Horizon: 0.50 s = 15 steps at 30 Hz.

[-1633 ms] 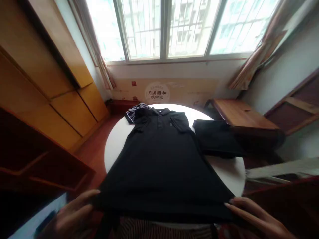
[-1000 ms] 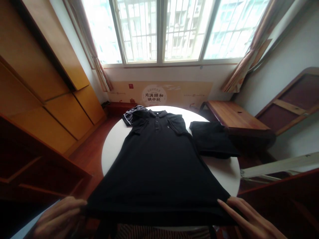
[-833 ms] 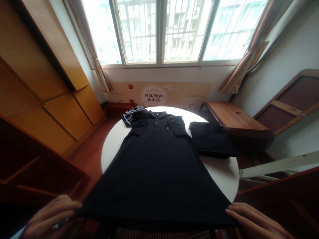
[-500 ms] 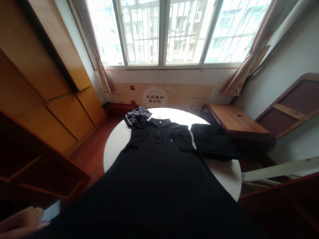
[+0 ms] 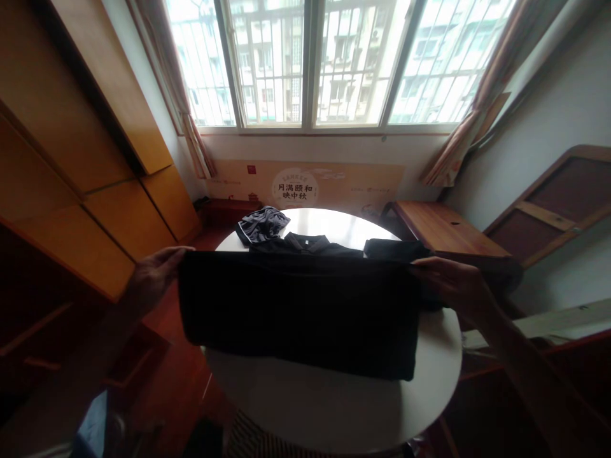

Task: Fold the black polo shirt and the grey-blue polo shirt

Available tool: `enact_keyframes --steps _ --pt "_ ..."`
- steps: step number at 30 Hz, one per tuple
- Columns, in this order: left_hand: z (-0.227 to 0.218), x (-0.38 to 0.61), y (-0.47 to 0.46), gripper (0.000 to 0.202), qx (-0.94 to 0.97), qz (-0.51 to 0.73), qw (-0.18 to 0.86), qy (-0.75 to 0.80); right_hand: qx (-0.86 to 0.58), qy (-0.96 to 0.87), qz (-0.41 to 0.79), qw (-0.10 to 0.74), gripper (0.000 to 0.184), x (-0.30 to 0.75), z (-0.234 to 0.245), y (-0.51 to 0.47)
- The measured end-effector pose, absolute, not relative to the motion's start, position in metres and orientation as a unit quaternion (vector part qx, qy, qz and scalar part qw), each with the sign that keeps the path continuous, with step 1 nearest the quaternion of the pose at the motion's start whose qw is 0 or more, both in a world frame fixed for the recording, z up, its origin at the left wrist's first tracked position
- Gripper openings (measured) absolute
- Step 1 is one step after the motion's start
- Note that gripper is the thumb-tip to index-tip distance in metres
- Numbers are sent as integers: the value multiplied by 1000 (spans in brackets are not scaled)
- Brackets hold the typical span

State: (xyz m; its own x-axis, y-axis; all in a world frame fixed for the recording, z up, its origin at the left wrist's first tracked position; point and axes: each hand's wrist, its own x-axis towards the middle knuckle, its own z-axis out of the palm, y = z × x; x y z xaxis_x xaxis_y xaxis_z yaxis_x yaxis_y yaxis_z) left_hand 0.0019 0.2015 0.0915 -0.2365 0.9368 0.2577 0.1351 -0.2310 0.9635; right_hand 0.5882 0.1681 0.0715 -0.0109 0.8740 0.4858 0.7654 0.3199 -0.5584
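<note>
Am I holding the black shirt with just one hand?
No, your left hand and right hand both grip the black shirt.

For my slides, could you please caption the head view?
Black shirt, edge held above white table by left hand and right hand.

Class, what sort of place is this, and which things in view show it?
Probably a room in a home, perhaps a flat: it has curtains beside wide windows, wooden cabinets along the left, and a round white table with a black shirt held over it.

Overexposed window (image 5: 310, 70), glare on tabletop (image 5: 344, 224), dim foreground, wide-angle distortion
</note>
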Motion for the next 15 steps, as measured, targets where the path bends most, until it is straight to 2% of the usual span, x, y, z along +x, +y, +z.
enact_keyframes --steps 3,7,11,15 --pt "59 20 292 51 501 594 371 509 -583 -706 115 384 42 564 67 231" --pt "22 42 376 56 504 560 356 552 -595 -739 98 299 38 550 56 295" --pt "-7 59 430 52 531 501 319 604 -641 -744 84 171 34 554 52 340" --pt "-24 72 463 46 553 480 293 615 -671 -726 71 130 28 564 49 368"
